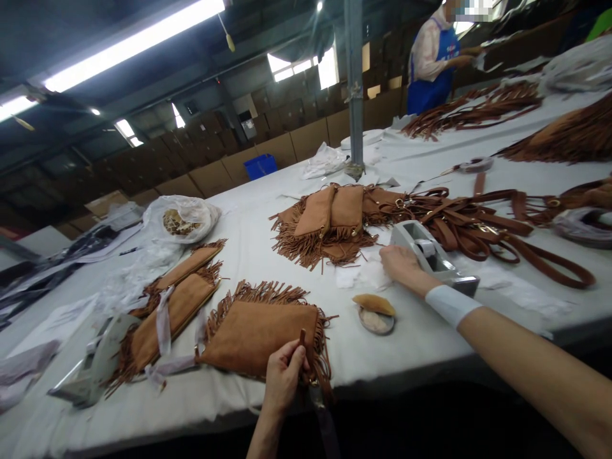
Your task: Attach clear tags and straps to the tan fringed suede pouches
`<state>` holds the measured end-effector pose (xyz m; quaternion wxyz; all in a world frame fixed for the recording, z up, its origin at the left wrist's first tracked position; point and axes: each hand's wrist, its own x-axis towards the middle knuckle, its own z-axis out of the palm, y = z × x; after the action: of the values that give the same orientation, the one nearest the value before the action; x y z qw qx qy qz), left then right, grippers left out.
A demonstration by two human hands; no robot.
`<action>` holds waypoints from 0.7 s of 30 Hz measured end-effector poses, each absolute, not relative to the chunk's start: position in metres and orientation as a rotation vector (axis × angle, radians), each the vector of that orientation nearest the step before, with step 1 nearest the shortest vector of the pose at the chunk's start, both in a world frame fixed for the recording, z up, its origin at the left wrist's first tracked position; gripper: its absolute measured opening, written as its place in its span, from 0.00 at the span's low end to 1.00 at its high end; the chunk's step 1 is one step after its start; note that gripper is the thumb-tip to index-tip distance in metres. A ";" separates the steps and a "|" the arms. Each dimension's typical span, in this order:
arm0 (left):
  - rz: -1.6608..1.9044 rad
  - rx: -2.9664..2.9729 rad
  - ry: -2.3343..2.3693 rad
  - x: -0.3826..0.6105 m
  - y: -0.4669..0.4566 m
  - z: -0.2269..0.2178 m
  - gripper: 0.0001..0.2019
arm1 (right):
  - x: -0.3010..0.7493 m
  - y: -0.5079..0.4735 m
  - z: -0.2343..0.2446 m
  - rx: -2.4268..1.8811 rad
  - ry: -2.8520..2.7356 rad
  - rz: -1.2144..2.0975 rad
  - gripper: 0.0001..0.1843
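My left hand [283, 376] pinches a dark strap end at the near edge of a tan suede fringed bag [261, 331] that lies flat on the white table [268, 229]. My right hand [400, 264], with a white wristband, reaches out to a grey tape dispenser [430, 255]; its fingers curl against the dispenser's left side next to small white paper pieces [363, 274]. A small round dish with a yellow sponge [375, 312] sits between my two hands.
Two more fringed bags [179, 299] lie at the left beside a second grey dispenser [93, 363]. A pile of bags [329, 223] and brown straps [478, 223] fills the middle. A person in a blue apron [433, 60] works at the far end. A metal pole [354, 89] stands on the table.
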<state>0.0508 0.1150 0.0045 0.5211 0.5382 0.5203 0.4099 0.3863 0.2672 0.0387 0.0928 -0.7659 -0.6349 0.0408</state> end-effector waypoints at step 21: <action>1.030 1.269 1.195 0.051 0.116 0.004 0.22 | 0.321 0.187 0.053 -1.485 -1.214 1.018 0.25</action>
<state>0.0506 0.1161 0.0043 0.5298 0.5315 0.5007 0.4314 0.3208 0.1866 0.0532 0.4664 -0.6049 -0.4945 0.4148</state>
